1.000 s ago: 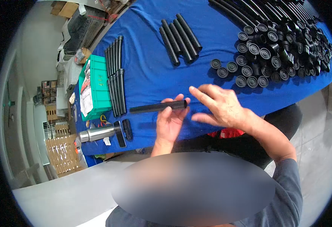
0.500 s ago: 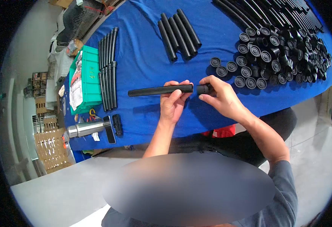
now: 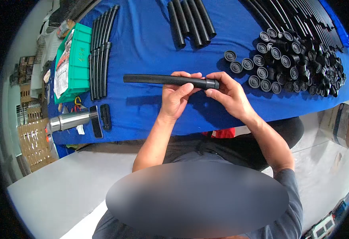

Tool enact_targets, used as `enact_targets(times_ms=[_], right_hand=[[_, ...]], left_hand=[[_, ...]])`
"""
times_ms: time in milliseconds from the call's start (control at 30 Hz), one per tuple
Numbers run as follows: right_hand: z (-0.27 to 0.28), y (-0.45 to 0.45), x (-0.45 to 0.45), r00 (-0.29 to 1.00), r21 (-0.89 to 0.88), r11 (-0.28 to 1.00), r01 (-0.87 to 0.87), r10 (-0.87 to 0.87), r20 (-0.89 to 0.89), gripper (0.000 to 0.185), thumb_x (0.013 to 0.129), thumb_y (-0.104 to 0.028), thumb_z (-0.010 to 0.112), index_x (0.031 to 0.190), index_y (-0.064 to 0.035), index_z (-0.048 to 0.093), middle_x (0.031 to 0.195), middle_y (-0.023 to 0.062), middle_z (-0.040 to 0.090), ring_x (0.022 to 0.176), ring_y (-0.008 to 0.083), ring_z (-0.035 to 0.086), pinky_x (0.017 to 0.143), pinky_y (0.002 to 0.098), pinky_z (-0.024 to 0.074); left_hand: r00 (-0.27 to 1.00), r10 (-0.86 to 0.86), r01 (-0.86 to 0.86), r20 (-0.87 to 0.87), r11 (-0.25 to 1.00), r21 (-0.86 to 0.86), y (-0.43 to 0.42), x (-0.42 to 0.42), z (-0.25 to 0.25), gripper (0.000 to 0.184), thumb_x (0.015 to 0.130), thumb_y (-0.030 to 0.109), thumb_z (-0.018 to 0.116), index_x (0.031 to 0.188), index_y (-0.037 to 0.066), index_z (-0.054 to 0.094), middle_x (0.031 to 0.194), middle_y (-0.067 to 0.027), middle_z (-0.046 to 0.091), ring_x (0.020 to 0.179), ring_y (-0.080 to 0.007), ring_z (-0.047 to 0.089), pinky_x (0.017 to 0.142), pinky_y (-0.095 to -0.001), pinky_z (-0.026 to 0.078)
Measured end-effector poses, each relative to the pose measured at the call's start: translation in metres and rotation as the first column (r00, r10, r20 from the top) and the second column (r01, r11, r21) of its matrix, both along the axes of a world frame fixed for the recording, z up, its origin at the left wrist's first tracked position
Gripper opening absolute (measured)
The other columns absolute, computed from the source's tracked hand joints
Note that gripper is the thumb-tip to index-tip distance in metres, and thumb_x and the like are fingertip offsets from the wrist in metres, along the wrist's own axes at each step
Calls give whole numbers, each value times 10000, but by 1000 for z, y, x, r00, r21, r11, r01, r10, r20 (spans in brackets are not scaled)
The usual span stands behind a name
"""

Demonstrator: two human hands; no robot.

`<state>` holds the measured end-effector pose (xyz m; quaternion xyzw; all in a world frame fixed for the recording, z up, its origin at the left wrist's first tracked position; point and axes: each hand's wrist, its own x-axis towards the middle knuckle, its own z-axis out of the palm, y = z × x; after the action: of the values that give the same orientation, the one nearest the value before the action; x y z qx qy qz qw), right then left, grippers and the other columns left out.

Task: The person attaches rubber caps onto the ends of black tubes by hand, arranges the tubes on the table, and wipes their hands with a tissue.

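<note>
My left hand (image 3: 176,95) is closed around a black tube (image 3: 146,79), held level above the blue cloth near its right end. On that right end sits a black end cap (image 3: 211,84), which my right hand (image 3: 231,94) pinches between thumb and fingers. Cap and tube are in contact; how deep the tube goes into the cap is hidden. To the right of my hands lies a heap of matching black caps (image 3: 286,61), with several standing loose at its left edge. Several bare black tubes (image 3: 190,24) lie side by side farther back.
A green bin (image 3: 79,63) stands at the left, beside rows of capped tubes (image 3: 99,71). Nearer the front edge are a steel flask (image 3: 69,120), a phone (image 3: 96,121) and a black object (image 3: 105,116). Many thin black tubes (image 3: 302,16) lie at the back right.
The cap in my right hand has come left onto the tube's end; a gap stood between them before. The whole view has also shifted.
</note>
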<state>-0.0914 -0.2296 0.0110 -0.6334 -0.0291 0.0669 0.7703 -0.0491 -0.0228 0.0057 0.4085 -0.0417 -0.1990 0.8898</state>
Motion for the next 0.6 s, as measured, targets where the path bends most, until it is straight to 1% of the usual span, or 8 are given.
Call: enact_targets(times_ms=[33, 100, 233, 300, 433, 533, 600], right_hand=[[0, 0, -1, 1000, -56, 998, 8, -7, 18, 380, 937, -97, 741, 1265, 7, 579, 965, 39, 638, 846, 72, 597, 739, 261, 519], [2, 1, -3, 998, -165, 986, 23, -14, 57, 368, 938, -109, 742, 1254, 8, 594, 977, 59, 647, 849, 89, 612, 745, 269, 525], [8, 3, -5, 989, -295, 953, 67, -23, 148, 364, 927, -128, 748, 1236, 4, 608, 982, 112, 648, 808, 172, 638, 720, 312, 527], [8, 3, -6, 980, -373, 923, 89, -15, 198, 371, 920, -130, 749, 1238, 0, 609, 981, 134, 644, 792, 220, 646, 704, 339, 525], [8, 6, -4, 952, -424, 894, 149, -14, 305, 360, 918, -131, 741, 1227, -2, 613, 974, 156, 638, 797, 277, 649, 689, 369, 517], [14, 5, -2, 937, -468, 867, 170, 4, 348, 348, 920, -126, 735, 1219, 4, 612, 991, 168, 644, 832, 308, 657, 707, 383, 521], [15, 6, -2, 935, -481, 859, 173, 10, 354, 343, 920, -120, 733, 1214, 9, 611, 1006, 175, 648, 854, 330, 660, 726, 393, 525]], left_hand=[[1000, 12, -12, -14, 1000, -3, -1, -1, 1, 287, 919, -19, 703, 1187, 36, 616, 1215, -238, 684, 1158, -331, 682, 968, -447, 617], [999, 28, -28, -21, 999, 27, 0, -3, 0, 293, 919, 4, 707, 1194, 39, 612, 1241, -247, 671, 1174, -346, 671, 951, -443, 627], [999, 41, -39, -27, 996, 77, 0, -5, 3, 293, 923, 16, 708, 1198, 35, 611, 1236, -247, 673, 1161, -345, 677, 944, -441, 630], [998, 52, -50, -28, 997, 66, -1, -6, 3, 294, 924, 16, 707, 1201, 29, 608, 1224, -247, 678, 1155, -339, 680, 944, -438, 631], [998, 59, -59, -28, 998, 11, -2, -6, 3, 272, 933, -12, 695, 1191, -10, 609, 1191, -221, 697, 1125, -294, 700, 929, -402, 635], [997, 78, -76, -16, 992, 100, -3, -8, 2, 295, 927, 11, 701, 1206, 19, 605, 1207, -254, 683, 1140, -330, 688, 930, -441, 638], [997, 76, -72, -32, 993, 91, -2, -7, 2, 294, 929, 9, 697, 1207, 16, 605, 1204, -253, 683, 1140, -330, 688, 927, -446, 639]])
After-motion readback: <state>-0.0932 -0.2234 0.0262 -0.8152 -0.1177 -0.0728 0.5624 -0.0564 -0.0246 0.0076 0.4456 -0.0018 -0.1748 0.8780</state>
